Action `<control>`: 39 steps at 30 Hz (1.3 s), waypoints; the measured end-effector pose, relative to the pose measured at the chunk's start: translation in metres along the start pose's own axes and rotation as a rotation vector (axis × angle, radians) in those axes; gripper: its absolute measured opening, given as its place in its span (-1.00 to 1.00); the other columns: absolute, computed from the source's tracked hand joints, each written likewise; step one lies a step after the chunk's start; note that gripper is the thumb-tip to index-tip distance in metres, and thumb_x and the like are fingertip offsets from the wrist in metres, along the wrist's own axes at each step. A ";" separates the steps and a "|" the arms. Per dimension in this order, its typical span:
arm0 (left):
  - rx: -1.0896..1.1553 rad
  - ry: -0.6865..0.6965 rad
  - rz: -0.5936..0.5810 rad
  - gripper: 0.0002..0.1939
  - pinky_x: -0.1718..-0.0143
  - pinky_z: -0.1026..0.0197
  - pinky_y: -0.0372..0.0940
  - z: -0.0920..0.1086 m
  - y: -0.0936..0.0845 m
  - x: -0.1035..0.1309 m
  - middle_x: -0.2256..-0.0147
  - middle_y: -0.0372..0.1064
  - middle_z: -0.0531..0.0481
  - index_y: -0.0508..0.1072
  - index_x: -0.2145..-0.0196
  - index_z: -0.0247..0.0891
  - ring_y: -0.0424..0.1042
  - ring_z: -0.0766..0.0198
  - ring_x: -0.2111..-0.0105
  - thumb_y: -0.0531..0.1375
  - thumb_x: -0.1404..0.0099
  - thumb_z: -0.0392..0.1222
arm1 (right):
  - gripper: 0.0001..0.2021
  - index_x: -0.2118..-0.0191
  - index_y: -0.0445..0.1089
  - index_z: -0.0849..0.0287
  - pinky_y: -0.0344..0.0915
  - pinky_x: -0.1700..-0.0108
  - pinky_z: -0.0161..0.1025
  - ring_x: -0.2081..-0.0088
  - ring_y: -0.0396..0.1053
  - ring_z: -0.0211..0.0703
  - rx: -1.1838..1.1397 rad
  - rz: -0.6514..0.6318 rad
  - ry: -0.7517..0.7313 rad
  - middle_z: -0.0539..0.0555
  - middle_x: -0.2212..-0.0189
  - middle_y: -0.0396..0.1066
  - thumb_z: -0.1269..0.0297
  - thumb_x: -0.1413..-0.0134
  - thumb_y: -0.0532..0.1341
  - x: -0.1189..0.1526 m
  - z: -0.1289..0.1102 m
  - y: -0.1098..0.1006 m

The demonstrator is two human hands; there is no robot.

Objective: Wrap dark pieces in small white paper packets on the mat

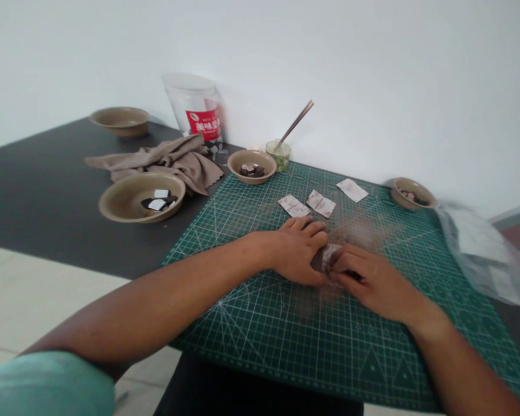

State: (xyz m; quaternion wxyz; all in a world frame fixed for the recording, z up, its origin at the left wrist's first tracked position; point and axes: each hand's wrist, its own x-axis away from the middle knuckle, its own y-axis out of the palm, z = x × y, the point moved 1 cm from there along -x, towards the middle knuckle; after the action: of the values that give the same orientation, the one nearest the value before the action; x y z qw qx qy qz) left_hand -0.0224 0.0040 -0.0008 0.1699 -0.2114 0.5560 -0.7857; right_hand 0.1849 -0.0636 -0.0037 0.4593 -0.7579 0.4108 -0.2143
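The step in hand appears to be steadying and working at a small pale piece (330,252), which lies on the green cutting mat (251,346) between the two hands, partly covered by them. The left hand (301,248) is laid over the mat beside it, palm down, its thumb held apart from the other fingers. The right hand (364,277) has its fingers drawn together at the piece's near edge; blur and overlap leave me unable to tell whether they are clamped on it. The next move seems to call for a firm left hand and a light, controlled right one, so the piece does not slide. What shows of it is whitish, blotched with brown and seemingly flat; its far outline is lost under the fingers. Brown dust is smeared over the mat around it, and beyond lie two similarly smudged pieces (321,203) and one cleaner piece (352,190), all apart from the hands, with a bowl of dark bits (252,166) farther back
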 end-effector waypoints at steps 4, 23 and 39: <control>-0.003 -0.028 -0.002 -0.21 -0.35 -0.24 -0.16 0.000 -0.001 0.000 -0.43 -0.17 -0.24 0.24 -0.22 -0.26 -0.21 -0.28 -0.41 0.14 -0.22 0.34 | -0.91 0.26 0.38 0.12 0.28 0.14 -0.12 0.21 0.38 -0.09 0.150 0.120 0.110 0.07 0.24 0.42 0.38 -0.29 0.15 -0.005 0.006 -0.002; -0.006 -0.018 -0.026 -0.21 -0.36 -0.19 -0.15 0.004 -0.005 0.002 -0.43 -0.20 -0.28 0.22 -0.24 -0.31 -0.22 -0.27 -0.42 0.15 -0.24 0.28 | -0.90 0.25 0.40 0.10 0.30 0.12 -0.19 0.16 0.41 -0.13 0.028 -0.023 -0.013 0.05 0.20 0.45 0.39 -0.30 0.16 0.002 -0.009 0.000; -0.005 -0.022 -0.012 -0.20 -0.35 -0.24 -0.15 0.001 -0.002 0.001 -0.43 -0.17 -0.25 0.24 -0.23 -0.27 -0.21 -0.30 -0.41 0.14 -0.22 0.32 | -0.90 0.30 0.36 0.12 0.27 0.19 -0.14 0.25 0.37 -0.10 0.182 0.082 0.140 0.05 0.30 0.40 0.36 -0.29 0.16 -0.004 0.004 -0.006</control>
State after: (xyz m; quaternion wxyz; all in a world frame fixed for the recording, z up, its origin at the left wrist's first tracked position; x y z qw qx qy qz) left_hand -0.0228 0.0030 0.0017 0.1708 -0.2241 0.5548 -0.7828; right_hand 0.1881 -0.0567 0.0003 0.5047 -0.6790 0.4512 -0.2839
